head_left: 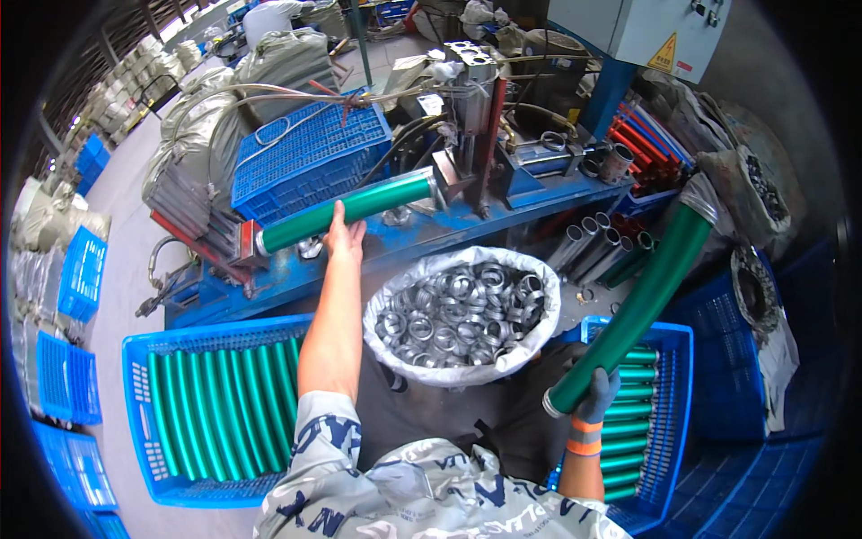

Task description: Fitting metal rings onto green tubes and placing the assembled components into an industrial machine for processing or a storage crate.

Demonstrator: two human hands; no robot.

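Note:
My bare left hand [343,239] is at the near side of a green tube [373,199], one digit lying against it and the others apart at its lower edge. That tube lies slightly slanted between the red end block [250,241] and the metal end stop [447,172] of a blue bench machine. My right hand [596,395], in a grey glove with an orange cuff, is closed around the near end of another green tube [642,296]. This second tube slants up and away to the right, with a bare metal ring at its near end.
Between my arms stands a white-lined basket [375,346] of metal rings. Blue crates of green tubes stand at left [135,422] and right [682,404]. The blue bench [395,235] spans ahead, with bare metal tubes [588,242] below its right end. A grey electrical cabinet [620,31] hangs above.

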